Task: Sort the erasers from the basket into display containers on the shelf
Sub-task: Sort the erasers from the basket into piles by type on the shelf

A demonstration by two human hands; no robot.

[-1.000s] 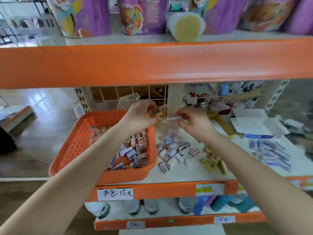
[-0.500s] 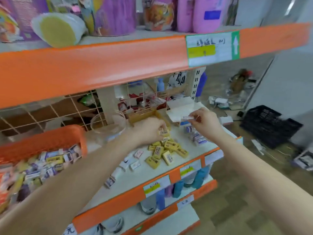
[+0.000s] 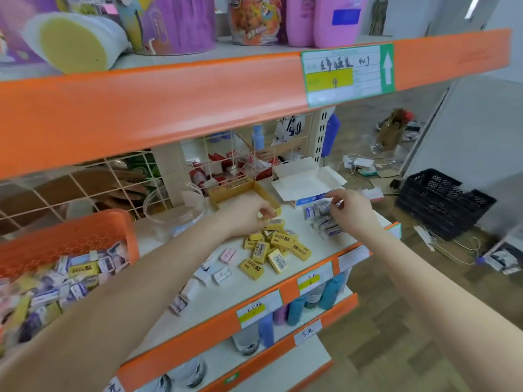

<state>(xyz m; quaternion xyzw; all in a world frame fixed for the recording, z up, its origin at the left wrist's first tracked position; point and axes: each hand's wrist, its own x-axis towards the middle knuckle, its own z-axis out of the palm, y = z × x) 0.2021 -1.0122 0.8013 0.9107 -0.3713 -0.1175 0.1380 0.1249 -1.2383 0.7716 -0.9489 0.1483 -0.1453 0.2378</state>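
Here, left hand (image 3: 249, 215) pinches one yellow eraser (image 3: 275, 221), right hand (image 3: 352, 212) one eraser (image 3: 338, 204).

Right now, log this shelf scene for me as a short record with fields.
Left grip: pinches a yellow eraser at the far edge of the yellow pile
Right grip: pinches a small item, too blurred to identify
Basket: orange, at left, holds mixed erasers
Containers: yellow box, white box, clear bowl, towards the shelf's back
Loose on shelf: blue-and-white erasers under the right grip; small white and pink erasers left of the yellow pile
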